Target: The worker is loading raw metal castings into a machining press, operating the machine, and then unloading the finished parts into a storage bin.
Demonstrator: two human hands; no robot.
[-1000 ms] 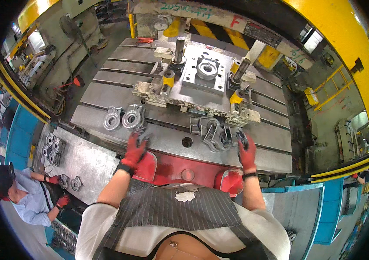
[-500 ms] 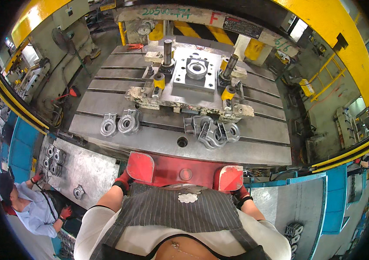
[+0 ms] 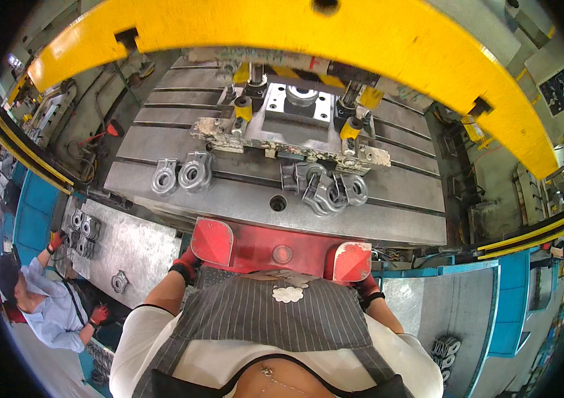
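A red control box point(image 3: 282, 247) with a raised red guard at each end stands directly in front of me. At its left end is my left hand point(image 3: 188, 263) in a red glove, its fingers mostly hidden by the left guard point(image 3: 212, 243). My red-gloved right hand point(image 3: 367, 286) sits at the other end, its fingers tucked behind the right guard point(image 3: 351, 261). Beyond the box, a ring-shaped metal part point(image 3: 302, 95) rests on the lower die point(image 3: 275, 123) of a press. The upper die comes down over its far side, beneath the yellow press ram point(image 3: 282, 26).
Two ring-shaped metal parts point(image 3: 195, 171) lie at the left of the slotted press bed point(image 3: 229, 211); several more point(image 3: 325, 194) are heaped at its right. On the left, a co-worker point(image 3: 50, 305) in red gloves is beside a metal table point(image 3: 142, 247) with similar parts.
The yellow press ram and upper die have come down, covering the far part of the lower die. My hands stay at the control box. The co-worker's upper hand has moved slightly.
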